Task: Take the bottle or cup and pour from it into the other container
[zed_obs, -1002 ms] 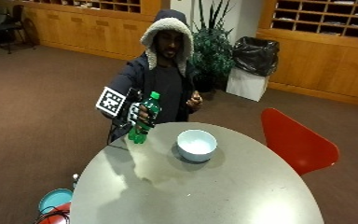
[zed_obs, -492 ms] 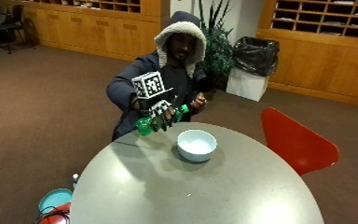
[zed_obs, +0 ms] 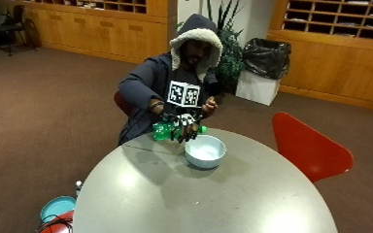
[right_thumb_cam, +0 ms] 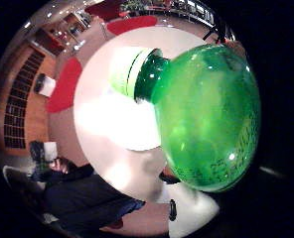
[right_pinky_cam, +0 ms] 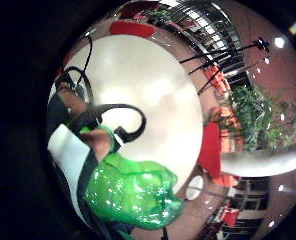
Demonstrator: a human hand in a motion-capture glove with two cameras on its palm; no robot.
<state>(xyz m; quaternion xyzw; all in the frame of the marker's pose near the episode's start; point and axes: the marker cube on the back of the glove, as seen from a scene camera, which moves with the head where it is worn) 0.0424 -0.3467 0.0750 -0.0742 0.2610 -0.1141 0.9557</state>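
Since a second ago the green bottle [zed_obs: 174,130] has gone from upright, held out to one side of the person's chest, to lying almost flat in front of them, and half a second ago it was still slanted with the neck only partly down. Now it is held crosswise above the tabletop's [zed_obs: 174,194] far edge, its capped end [zed_obs: 202,129] reaching over the rim of the bowl [zed_obs: 205,151].

Gripping it from above is the gloved right hand [zed_obs: 183,125], fingers curled down round the middle of the bottle. Behind it, close to the person's chest, is the bare left hand [zed_obs: 208,106], and I cannot tell whether that one holds anything.

From the thumb side palm view the bottle [right_thumb_cam: 206,119] is clear green plastic, rounded and glossy, with small print near its base and a pale green cap [right_thumb_cam: 129,72] on the neck. From the little finger side palm view its crinkled green body [right_pinky_cam: 133,192] sits right against the palm.

White inside with a pale outer wall, the bowl stands on the tabletop near the far edge, just below the bottle's neck.
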